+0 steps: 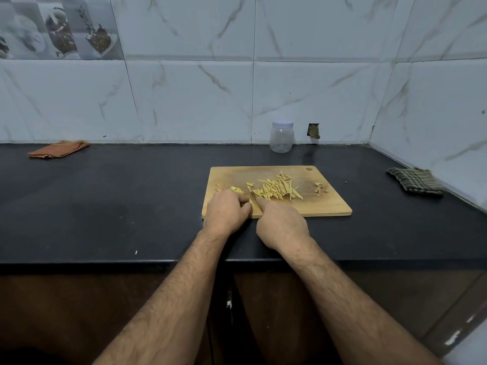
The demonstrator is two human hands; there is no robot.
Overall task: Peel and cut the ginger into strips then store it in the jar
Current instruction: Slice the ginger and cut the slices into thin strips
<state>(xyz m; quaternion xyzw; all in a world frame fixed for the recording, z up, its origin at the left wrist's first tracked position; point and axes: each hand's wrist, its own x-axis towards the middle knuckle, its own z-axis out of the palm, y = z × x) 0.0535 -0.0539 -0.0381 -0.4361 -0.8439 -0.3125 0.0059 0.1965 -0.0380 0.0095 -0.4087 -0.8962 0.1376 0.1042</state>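
Both hands at near-left corner of the board (pixel 326 204), which lies on a black counter (pixel 105 206).

Left hand (pixel 226 209): fingers curled down, knuckles up, holding a small pale-yellow ginger piece (pixel 250 202) against the board. Only a sliver of the piece shows at the fingertips.

Right hand (pixel 280 223): fingers wrapped around something underneath, forefinger stretched forward along the top toward the ginger piece. What it holds is hidden by the hand; blade not made out. Forefinger tip just beside the left fingertips, the ginger sliver between them.

Strips (pixel 279 189): loose pile of thin yellow sticks mid-board, just beyond the right forefinger, fanning toward the far right. A few stray bits (pixel 249 184) sit left of the pile. More yellow chunks (pixel 237 190) just beyond the left knuckles.

Peels (pixel 321 188): small brownish heap near the board's right edge, apart from the strips. A few more brownish scraps (pixel 218 186) at the far-left edge.

Jar (pixel 281 137): clear plastic, pale lid on, upright against the tiled wall, beyond the board and well apart from both hands. Nothing visible inside. No label or writing readable.

Orange checked cloth (pixel 58 148) far left by the wall. Dark green checked cloth (pixel 416 181) right of the board. Wall (pixel 197 88) of marbled tiles; decorative tile upper left, no legible text.
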